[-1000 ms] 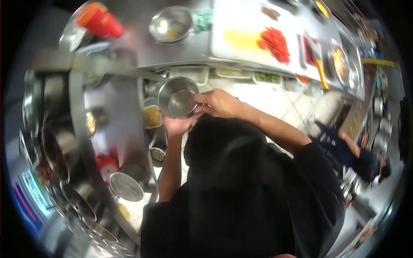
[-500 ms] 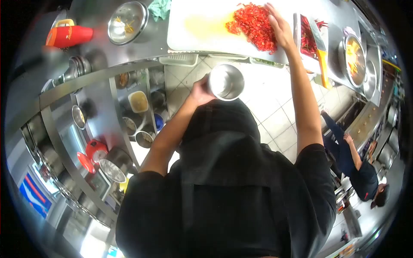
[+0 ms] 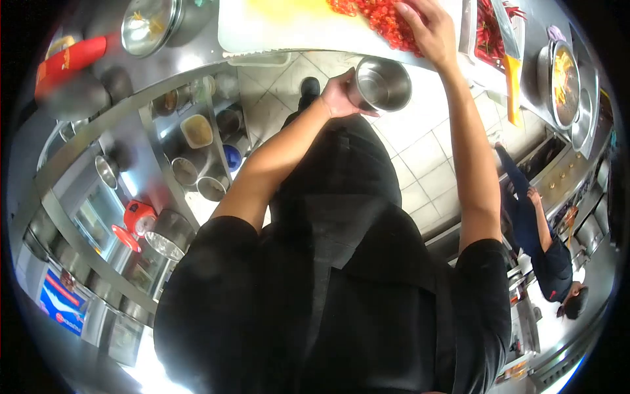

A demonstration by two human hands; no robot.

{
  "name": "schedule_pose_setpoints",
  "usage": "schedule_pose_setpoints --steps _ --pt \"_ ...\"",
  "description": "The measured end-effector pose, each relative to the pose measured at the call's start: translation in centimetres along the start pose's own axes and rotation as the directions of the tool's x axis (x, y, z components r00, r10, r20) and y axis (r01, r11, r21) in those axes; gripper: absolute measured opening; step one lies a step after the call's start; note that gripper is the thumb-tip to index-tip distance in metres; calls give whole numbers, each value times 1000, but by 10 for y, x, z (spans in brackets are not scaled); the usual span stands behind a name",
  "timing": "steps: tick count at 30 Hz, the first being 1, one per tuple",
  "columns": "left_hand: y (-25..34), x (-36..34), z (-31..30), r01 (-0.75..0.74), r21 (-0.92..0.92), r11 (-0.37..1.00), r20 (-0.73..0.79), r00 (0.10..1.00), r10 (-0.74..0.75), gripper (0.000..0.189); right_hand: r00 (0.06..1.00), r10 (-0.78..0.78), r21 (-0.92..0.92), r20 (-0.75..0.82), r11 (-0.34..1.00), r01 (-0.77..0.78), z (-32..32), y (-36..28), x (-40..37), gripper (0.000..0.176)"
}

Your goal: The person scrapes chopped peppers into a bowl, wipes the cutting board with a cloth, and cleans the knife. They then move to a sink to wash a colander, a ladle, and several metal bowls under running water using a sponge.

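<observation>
My left hand (image 3: 341,95) is wrapped round the side of a metal container (image 3: 384,85), a round steel one held just below the counter's edge with its mouth facing up. Its inside looks bare. On the white cutting board (image 3: 289,36) lies a heap of chopped red chilies (image 3: 390,27). My right hand (image 3: 431,29) rests at the right side of the heap, fingers stretched and touching the pieces. Right of that hand, a knife (image 3: 511,69) with a yellow handle lies across a tray of whole red chilies (image 3: 487,33).
A steel bowl (image 3: 147,43) with yellow strips stands left of the board. At the right is a pan (image 3: 543,88) of orange and yellow shreds. Shelves (image 3: 154,141) with pots and tubs run along the left. Another person (image 3: 548,256) stands at the far right.
My left hand has carried the metal container up and right, close to the board's edge beneath the chilies. My right hand has bent over the heap. The whole view has shifted.
</observation>
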State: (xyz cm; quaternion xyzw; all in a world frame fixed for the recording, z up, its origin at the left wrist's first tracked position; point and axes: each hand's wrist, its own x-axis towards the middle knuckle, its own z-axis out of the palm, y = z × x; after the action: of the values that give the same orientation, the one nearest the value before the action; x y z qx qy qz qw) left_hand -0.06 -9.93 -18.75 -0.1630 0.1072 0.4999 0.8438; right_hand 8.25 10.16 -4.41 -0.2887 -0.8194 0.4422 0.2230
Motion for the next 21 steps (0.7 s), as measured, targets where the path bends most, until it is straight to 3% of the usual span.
schedule_pose_setpoints --steps 2,3,4,7,9,10,12,14,16,18,20,21 --pt "2 1 7 -30 36 999 -38 999 31 59 998 44 -43 -51 998 -46 3 3 -12 26" --pt "8 3 7 4 -7 1000 65 998 -3 60 979 176 83 -102 982 -168 7 -11 -18 23" --pt "12 6 7 20 -5 1000 73 997 -20 60 983 101 5 -155 995 -101 11 -10 -25 21" --pt "20 6 5 52 -3 999 154 987 -51 65 980 160 26 -122 987 -158 18 -22 -40 29" --pt "24 5 1 94 12 995 154 983 -95 65 957 79 -123 -278 985 -117 29 -36 -51 28" --pt "25 5 -4 121 26 992 155 980 -123 65 955 89 -127 -282 983 -129 37 -43 -55 28" --pt "26 4 -10 135 14 991 148 980 -136 64 850 178 61 -496 983 -171 53 -52 -64 18" --pt "28 2 -7 121 16 993 124 985 -122 63 857 125 56 -500 992 -112 64 -36 -80 22" --pt "28 -3 -6 102 62 993 100 989 -108 60 772 199 278 -604 960 -31 77 -48 -92 24" --pt "31 -5 -6 108 28 994 168 979 -111 57 757 251 328 -603 943 -51 84 -61 -108 26" --pt "34 -12 1 104 30 994 112 988 -107 57 823 249 280 -510 953 -115 84 -70 -118 28" --pt "34 -18 7 -38 426 904 155 987 -32 58 891 153 197 -427 978 -74 77 -71 -118 29"
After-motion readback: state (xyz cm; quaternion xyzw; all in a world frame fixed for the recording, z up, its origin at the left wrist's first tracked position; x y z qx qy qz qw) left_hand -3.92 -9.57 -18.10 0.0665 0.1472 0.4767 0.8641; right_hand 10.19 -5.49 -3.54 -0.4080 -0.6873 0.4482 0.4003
